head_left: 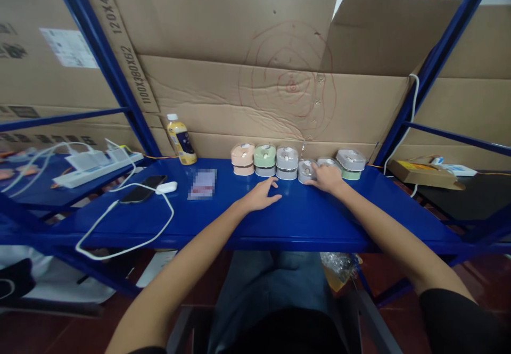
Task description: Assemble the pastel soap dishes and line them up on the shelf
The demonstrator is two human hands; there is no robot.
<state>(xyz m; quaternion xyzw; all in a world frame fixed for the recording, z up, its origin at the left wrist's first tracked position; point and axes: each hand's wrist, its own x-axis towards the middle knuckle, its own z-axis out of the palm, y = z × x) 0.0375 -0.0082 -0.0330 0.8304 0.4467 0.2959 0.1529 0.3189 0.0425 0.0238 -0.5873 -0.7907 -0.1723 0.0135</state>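
Observation:
Along the back of the blue tabletop runs a row of small rounded boxes with clear lids. My right hand [329, 178] has its thumb and finger against the right side of a single grey box [305, 171], and partly covers another grey box [326, 161] behind it. Right of that hand, a grey box [351, 158] sits on a green box [351, 174]. My left hand [260, 195] hovers low over the table, fingers apart and holding nothing. Nearest to it are stacked grey boxes [287, 158], a green box [264, 156] on a grey one, and stacked peach boxes [242, 157].
On the left of the blue table [303, 226] are a yellow-labelled bottle [182, 140], a blurred-out packet [203, 183], a black phone [142, 190] and a white cable [170, 221]. A cardboard wall [199, 88] closes the back. Blue posts [433, 72] flank the table.

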